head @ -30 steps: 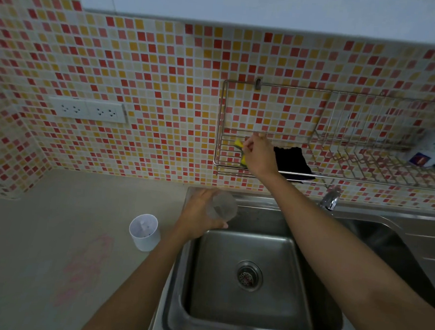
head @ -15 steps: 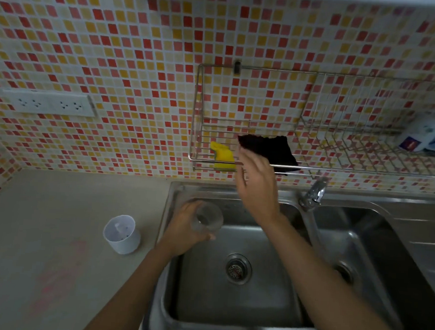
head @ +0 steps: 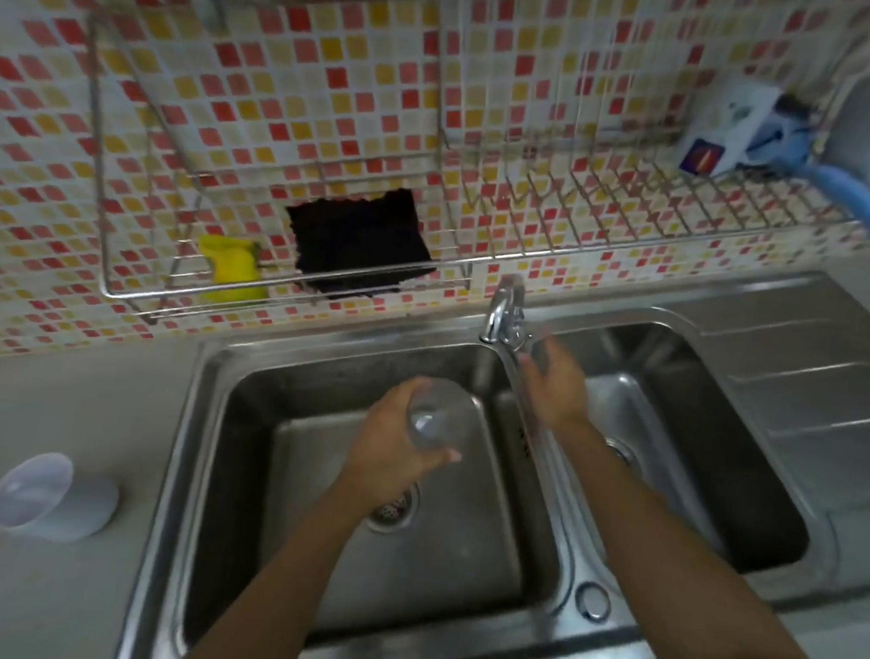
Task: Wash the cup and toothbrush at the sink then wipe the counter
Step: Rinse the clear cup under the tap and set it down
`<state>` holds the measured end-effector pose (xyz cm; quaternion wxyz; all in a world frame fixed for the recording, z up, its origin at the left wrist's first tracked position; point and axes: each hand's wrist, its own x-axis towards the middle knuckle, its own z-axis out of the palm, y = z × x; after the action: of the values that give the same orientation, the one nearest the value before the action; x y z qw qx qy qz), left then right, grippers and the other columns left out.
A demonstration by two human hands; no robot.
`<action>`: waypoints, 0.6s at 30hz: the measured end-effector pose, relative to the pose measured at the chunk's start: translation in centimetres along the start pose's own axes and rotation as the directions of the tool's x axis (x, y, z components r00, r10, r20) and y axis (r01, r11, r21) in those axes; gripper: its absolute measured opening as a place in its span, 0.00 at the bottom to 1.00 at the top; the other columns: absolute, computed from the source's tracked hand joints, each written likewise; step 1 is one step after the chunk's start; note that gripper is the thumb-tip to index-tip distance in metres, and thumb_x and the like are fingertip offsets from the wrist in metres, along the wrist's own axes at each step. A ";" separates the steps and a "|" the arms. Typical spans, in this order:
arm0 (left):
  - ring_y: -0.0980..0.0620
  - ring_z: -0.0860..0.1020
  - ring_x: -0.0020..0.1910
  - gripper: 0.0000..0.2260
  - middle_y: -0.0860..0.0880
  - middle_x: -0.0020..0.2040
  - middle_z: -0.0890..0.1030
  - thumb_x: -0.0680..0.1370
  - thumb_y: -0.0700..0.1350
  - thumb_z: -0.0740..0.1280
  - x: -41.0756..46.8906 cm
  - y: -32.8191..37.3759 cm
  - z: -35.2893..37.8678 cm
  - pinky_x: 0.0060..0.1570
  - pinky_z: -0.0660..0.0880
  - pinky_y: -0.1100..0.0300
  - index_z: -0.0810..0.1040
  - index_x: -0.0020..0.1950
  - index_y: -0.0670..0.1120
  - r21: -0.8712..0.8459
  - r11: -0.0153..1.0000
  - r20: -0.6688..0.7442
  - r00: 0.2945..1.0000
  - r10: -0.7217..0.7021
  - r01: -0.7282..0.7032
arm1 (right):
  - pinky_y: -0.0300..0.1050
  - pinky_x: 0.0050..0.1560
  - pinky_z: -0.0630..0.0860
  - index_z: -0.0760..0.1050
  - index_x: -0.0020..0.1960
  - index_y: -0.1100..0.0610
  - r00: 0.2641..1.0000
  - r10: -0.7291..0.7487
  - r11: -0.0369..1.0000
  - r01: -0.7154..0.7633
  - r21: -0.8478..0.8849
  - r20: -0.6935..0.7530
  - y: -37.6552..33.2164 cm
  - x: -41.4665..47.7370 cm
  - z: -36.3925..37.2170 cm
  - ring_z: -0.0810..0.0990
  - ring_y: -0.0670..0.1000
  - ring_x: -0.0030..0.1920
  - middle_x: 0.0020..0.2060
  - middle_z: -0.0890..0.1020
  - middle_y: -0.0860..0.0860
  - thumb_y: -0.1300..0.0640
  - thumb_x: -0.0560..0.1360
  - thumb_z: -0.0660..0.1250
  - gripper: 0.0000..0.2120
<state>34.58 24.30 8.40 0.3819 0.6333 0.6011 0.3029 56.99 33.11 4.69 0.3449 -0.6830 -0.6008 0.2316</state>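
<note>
The right hand (head: pixel 552 386) was up at the wire rack (head: pixel 281 287) a second ago, by the yellow sponge (head: pixel 233 271) and the black cloth (head: pixel 359 244); now it has come down and is near the tap (head: pixel 504 308), just below it, with the fingers spread and nothing in them; it has not quite touched the tap, as far as I can tell, because the picture is blurry there. The sponge and the cloth are both still on the rack, so the hand did not take either one. The left hand (head: pixel 396 452) is wrapped around the clear cup (head: pixel 434 419) and holds it over the left bowl of the sink (head: pixel 540 491), a bit to the left of the tap and below its spout; it has kept the cup there the whole time. I think this means water comes first; the right hand looks ready to turn the tap on so the cup can be rinsed. No water is running yet. A white holder (head: pixel 50 498) sits on the counter (head: pixel 82 407) to the left, well apart from the sink; I cannot see the toothbrush anywhere for sure. So the washing has only just started, and wiping the counter is still to come.
</note>
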 end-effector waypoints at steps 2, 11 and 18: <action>0.56 0.76 0.63 0.39 0.55 0.63 0.77 0.60 0.53 0.81 1.3 0.7 1.6 0.63 0.74 0.51 0.70 0.68 0.54 -0.029 1.000 -0.015 1.000 -0.011 0.010 | 0.46 0.55 0.71 0.72 0.65 0.58 0.994 -0.067 0.997 0.071 -0.043 0.085 0.6 2.3 0.8 0.78 0.61 0.57 0.59 0.79 0.59 0.55 0.78 0.63 0.16; 0.60 0.76 0.58 0.35 0.57 0.60 0.77 0.64 0.43 0.81 3.2 1.8 4.5 0.52 0.69 0.75 0.69 0.67 0.52 -0.008 0.998 -0.035 0.997 -0.069 0.069 | 0.54 0.57 0.75 0.72 0.54 0.46 0.844 -0.153 0.944 0.278 -0.176 0.514 5.6 7.4 6.4 0.77 0.57 0.52 0.53 0.78 0.54 0.55 0.76 0.61 0.08; 0.75 0.74 0.46 0.32 0.64 0.51 0.76 0.65 0.43 0.80 4.5 1.9 5.5 0.42 0.68 0.82 0.68 0.63 0.57 -0.041 0.991 -0.088 0.988 -0.129 0.125 | 0.44 0.49 0.68 0.79 0.47 0.56 0.850 -0.278 0.947 0.320 -0.019 0.447 3.4 6.5 3.9 0.71 0.50 0.48 0.43 0.79 0.52 0.55 0.77 0.65 0.05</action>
<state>40.62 28.12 6.79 0.3841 0.5725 0.6513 0.3170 57.50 40.12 0.19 0.2004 -0.5267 -0.7717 0.2947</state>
